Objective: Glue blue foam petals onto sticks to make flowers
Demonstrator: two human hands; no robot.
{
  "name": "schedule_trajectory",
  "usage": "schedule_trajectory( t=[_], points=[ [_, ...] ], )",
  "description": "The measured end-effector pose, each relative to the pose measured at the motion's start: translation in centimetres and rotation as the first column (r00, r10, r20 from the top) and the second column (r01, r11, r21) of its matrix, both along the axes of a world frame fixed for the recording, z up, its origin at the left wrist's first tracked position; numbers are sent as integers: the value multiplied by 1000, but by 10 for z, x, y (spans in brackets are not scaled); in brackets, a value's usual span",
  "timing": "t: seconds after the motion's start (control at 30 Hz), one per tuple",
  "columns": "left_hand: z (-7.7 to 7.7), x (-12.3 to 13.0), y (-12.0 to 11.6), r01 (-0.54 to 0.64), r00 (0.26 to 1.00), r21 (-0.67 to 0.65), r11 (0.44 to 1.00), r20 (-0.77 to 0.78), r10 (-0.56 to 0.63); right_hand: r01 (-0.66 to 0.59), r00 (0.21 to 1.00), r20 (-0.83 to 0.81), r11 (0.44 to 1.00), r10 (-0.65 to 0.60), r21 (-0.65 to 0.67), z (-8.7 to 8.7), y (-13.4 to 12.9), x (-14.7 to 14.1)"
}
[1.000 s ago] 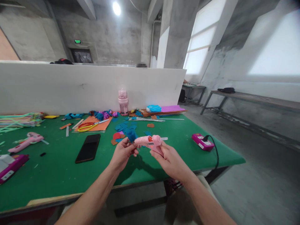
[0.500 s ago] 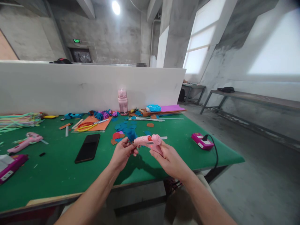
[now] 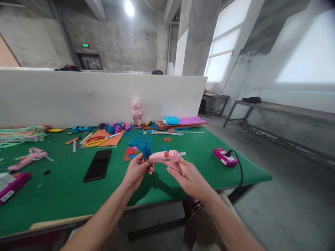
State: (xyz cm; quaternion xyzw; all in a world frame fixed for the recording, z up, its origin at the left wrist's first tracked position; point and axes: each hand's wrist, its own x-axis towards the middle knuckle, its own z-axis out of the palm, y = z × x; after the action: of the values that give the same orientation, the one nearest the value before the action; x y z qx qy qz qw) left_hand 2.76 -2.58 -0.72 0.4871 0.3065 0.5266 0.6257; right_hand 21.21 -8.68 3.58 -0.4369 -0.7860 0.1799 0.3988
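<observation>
My right hand (image 3: 187,174) grips the handle of a pink hot glue gun (image 3: 164,157), a clear glue stick poking from its back. The gun's nozzle points left and meets the base of a blue felt or paper flower-like piece (image 3: 146,150). My left hand (image 3: 137,169) pinches that blue piece near its base, fingers closed. Whether the nozzle touches the piece or stops just short, I cannot tell. Behind my hands lie loose blue petal-shaped cutouts (image 3: 138,141), with a red cutout (image 3: 129,151) and brown ones (image 3: 127,158) beside them.
A black phone (image 3: 97,165), a second pink glue gun (image 3: 30,159) and scissors (image 3: 101,139) lie to the left. A pink bottle (image 3: 136,114) stands by the white partition (image 3: 104,94). On the right sits a magenta power strip (image 3: 225,157) with a black cable near the table edge.
</observation>
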Motion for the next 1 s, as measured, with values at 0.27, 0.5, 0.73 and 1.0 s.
schedule_trajectory(
  t=[0.27,0.5,0.73,1.0],
  points=[
    [3,1,-1,-2,1000,-17,1000,-10,2,12,1000,16,1000,-12,-14,0,0,1],
    [3,1,-1,-1,1000,-21,1000,-2,0,25,1000,-7,1000,-25,-7,3,0,1],
    [2,-1,0,14,999,-70,997,30,-12,-39,972,-235,963,-25,-267,4,3,6],
    [0,-1,0,110,986,-154,982,144,-88,-327,781,-623,829,-32,-453,-4,15,15]
  ],
)
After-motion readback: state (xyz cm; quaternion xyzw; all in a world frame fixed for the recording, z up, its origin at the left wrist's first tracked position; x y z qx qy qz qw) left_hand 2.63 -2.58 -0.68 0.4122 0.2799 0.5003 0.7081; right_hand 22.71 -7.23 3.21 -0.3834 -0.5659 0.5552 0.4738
